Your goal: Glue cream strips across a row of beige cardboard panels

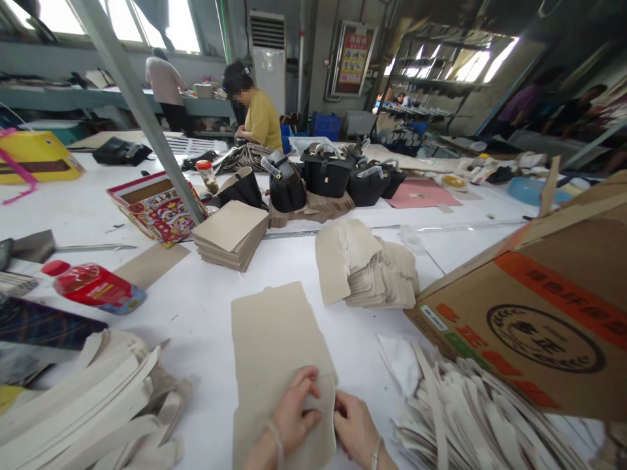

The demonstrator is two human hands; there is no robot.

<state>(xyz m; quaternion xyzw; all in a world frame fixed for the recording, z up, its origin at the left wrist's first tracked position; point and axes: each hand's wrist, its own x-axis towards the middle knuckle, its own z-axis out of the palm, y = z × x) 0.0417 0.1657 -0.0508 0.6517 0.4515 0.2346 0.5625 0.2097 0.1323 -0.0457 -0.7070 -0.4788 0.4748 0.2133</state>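
Note:
A flat beige cardboard piece [277, 339] with notched edges lies on the white table in front of me. My left hand [296, 411] rests on top of it, thumb and fingers apart and slightly bent, gripping nothing. At the right edge of the cardboard, my right hand [355, 427] has its fingers curled against a raised flap or strip, pinching that edge; the fingertips are partly hidden. Beyond the piece sits a fanned pile of similar cardboard pieces [369, 267].
Bundles of pale strips lie at left [112, 405] and right [480, 418]. A large carton [533, 313] stands on the right. Behind are a stack of cardboard sheets [232, 232], a red bottle [95, 285] and black handbags [327, 171]. A person in yellow [262, 117] works across the table.

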